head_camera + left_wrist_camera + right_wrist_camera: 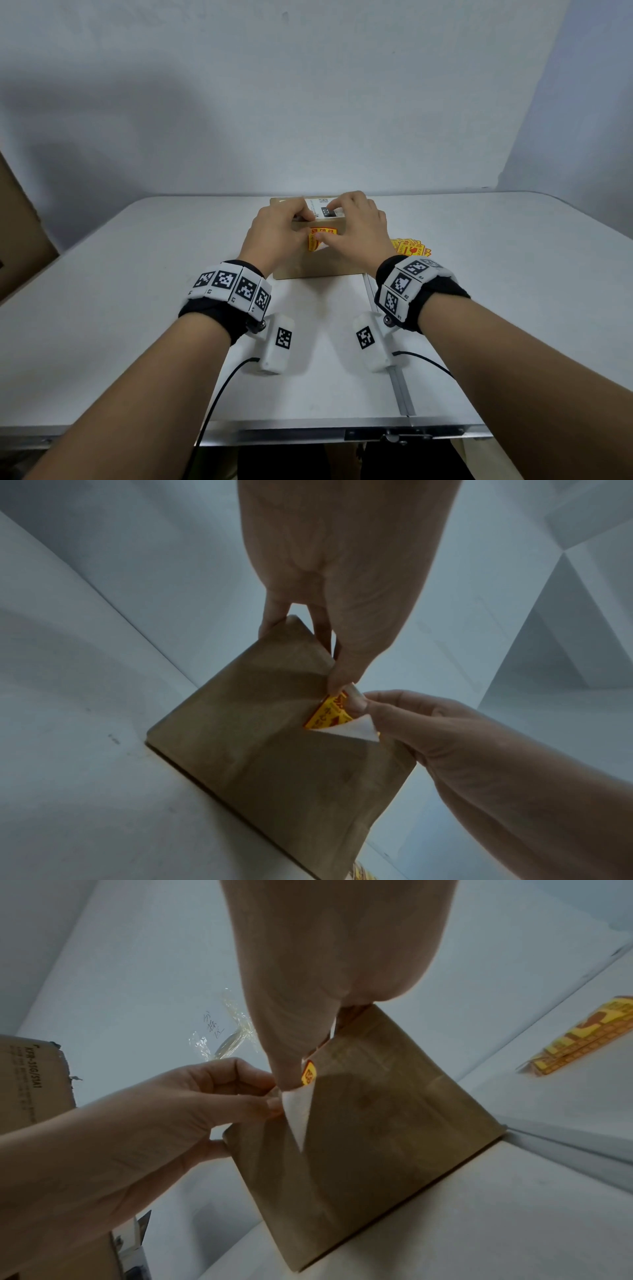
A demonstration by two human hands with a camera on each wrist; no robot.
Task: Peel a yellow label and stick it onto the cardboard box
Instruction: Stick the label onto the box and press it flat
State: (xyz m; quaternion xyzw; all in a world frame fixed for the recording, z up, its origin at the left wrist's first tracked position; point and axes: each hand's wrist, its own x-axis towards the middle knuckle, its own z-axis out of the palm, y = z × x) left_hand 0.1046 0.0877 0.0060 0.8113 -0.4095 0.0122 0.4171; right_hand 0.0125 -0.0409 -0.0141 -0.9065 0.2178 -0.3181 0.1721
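Head view: my left hand point(274, 233) and right hand point(356, 226) pinched the label point(317, 241) at the box point(329, 265); thin, floppy, sticky — I'd grip corners only.

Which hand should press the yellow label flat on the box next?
Right, probably. The right hand has its thumb on the yellow label against the cardboard box; the left hand pinches the white backing, so it should pull that.

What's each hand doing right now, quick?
Left hand: grip closed, pinching the label's white backing.
Right hand: grip closed, pinching the yellow label.
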